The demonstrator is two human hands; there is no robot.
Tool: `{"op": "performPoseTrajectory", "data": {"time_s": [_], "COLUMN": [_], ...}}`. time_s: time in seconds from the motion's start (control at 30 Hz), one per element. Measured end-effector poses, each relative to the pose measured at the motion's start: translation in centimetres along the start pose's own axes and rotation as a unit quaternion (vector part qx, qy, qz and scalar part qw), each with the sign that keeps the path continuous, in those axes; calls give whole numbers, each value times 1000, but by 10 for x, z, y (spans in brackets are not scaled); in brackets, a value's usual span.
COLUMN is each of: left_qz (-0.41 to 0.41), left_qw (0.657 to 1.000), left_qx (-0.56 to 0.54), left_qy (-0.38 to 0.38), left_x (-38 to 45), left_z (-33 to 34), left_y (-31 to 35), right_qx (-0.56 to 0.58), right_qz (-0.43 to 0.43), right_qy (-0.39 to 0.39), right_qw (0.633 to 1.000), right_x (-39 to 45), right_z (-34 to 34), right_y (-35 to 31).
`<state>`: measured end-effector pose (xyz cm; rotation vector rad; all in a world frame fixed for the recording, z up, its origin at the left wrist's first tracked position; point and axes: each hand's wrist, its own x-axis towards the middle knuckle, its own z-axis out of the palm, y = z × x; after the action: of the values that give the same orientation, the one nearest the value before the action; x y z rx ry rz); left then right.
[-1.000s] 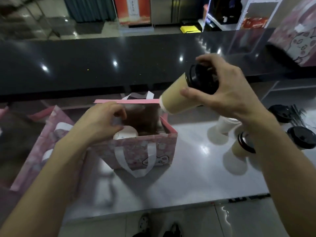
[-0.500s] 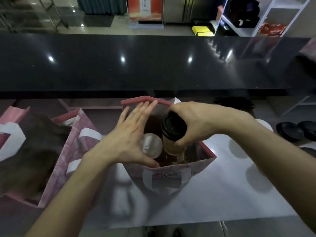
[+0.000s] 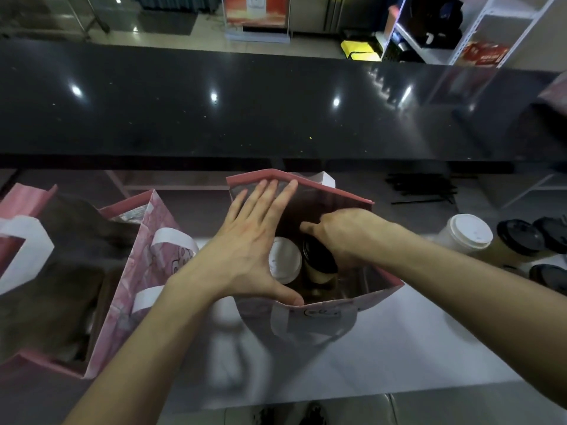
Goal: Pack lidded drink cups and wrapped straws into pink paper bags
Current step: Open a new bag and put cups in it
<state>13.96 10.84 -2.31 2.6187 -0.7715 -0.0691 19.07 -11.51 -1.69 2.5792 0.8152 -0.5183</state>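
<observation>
A pink paper bag [image 3: 319,314] stands open on the white counter in the middle. My left hand [image 3: 251,246] spans its mouth with fingers spread, fingertips on the far rim and thumb on the near rim. Inside stands a white-lidded cup [image 3: 283,265]. Beside it is a tan cup with a black lid [image 3: 319,262], deep in the bag and tilted. My right hand [image 3: 343,234] reaches into the bag and grips that cup by its lid.
Two more pink bags [image 3: 147,250] stand at the left. At the right wait a white-lidded cup [image 3: 466,233], black-lidded cups [image 3: 518,239] and black wrapped straws [image 3: 423,188]. A raised black counter [image 3: 276,111] runs across behind the bag.
My right hand carried the black-lidded cup from above the counter into the bag and lowered it beside the white-lidded cup. My left hand shifted from gripping the rim to spreading across the mouth.
</observation>
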Motion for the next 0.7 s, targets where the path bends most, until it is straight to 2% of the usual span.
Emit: {"op": "performPoseTrajectory", "data": {"time_s": [0.13,0.3,0.6,0.7], "left_qz": [7,0,-21,-30], "left_qw": [1000,1000,998,997], "left_qx": [5,8,47,74], "left_qy": [6,10,-20,-7], "left_x": [2,2,2,2], "left_z": [1,3,-7,-23], "left_y": [2,1,12,21], "right_qx": [-24,34,39,133], "right_qz": [-15,15,-2,8], "right_qy": [-17,-72,-36,26], "right_qw": [999,997,999,991], "right_x": [5,7,-2,-27], "right_z": [10,13,0,-18], "right_y": [-7,-3,-6,1]}}
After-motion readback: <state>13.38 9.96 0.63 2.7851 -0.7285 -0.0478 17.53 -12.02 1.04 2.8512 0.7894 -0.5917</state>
